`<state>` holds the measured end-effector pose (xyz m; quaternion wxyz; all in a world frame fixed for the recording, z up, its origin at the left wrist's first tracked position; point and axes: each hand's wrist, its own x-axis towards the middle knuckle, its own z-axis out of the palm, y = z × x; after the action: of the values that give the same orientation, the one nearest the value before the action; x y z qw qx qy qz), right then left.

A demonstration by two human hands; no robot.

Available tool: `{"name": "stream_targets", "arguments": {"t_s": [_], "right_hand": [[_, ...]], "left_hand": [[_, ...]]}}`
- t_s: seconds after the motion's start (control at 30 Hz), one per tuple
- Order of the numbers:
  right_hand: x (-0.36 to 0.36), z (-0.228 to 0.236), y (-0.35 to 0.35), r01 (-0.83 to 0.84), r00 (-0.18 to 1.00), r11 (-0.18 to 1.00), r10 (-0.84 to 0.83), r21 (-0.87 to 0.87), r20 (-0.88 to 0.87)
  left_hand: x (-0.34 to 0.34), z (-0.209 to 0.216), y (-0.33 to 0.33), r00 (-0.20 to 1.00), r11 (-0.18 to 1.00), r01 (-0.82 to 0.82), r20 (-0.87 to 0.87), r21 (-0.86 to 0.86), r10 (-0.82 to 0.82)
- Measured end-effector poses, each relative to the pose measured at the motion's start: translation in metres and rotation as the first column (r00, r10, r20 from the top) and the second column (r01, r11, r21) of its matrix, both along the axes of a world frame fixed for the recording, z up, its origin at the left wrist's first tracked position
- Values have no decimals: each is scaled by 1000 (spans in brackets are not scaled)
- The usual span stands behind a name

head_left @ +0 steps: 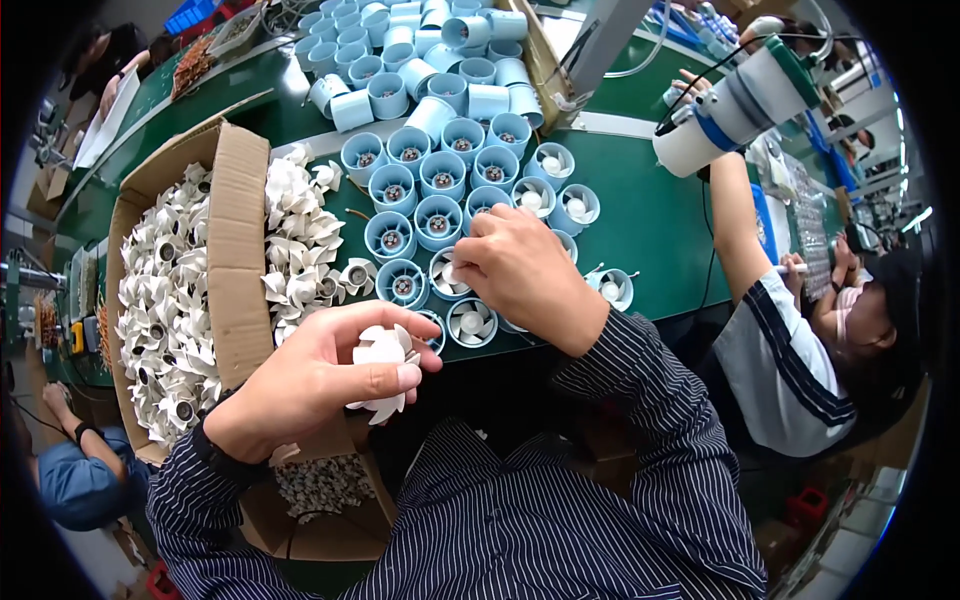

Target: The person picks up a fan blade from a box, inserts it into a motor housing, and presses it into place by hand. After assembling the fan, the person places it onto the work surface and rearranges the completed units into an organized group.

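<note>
The person's left hand [300, 378], in the lower middle of the frame, holds white plastic fan blades [382, 362] between the thumb and fingers. The right hand [525, 268], near the middle, has bent fingers down by a white plastic fan wheel [447, 274] inside a round light blue cup. One cannot tell if they grip it. More round light blue plastic cups [352, 111] fill the top middle of the green desk [660, 225]. On the left, a brown cardboard box [240, 250] is full of white fans.
</note>
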<state>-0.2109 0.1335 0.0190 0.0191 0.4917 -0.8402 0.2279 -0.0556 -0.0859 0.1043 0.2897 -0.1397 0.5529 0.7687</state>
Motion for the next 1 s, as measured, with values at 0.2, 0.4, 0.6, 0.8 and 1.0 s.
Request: {"name": "stream_targets", "arguments": {"t_s": [0.2, 0.4, 0.6, 0.8, 1.0], "right_hand": [[15, 14, 4, -69, 977, 952, 125, -298, 173], [49, 43, 2, -8, 703, 875, 349, -485, 619], [57, 41, -6, 66, 717, 879, 287, -472, 635], [21, 20, 9, 524, -262, 729, 631, -442, 730], [16, 14, 6, 457, -218, 722, 656, -518, 723]], "left_hand": [[-3, -8, -1, 1000, 996, 14, -7, -92, -15], [1, -16, -1, 998, 998, -49, -53, -41, 47], [2, -21, 6, 971, 981, -110, -227, -161, 71], [7, 1, -4, 993, 972, 18, -112, -232, -45], [8, -2, -9, 998, 997, 29, -53, -77, -33]]}}
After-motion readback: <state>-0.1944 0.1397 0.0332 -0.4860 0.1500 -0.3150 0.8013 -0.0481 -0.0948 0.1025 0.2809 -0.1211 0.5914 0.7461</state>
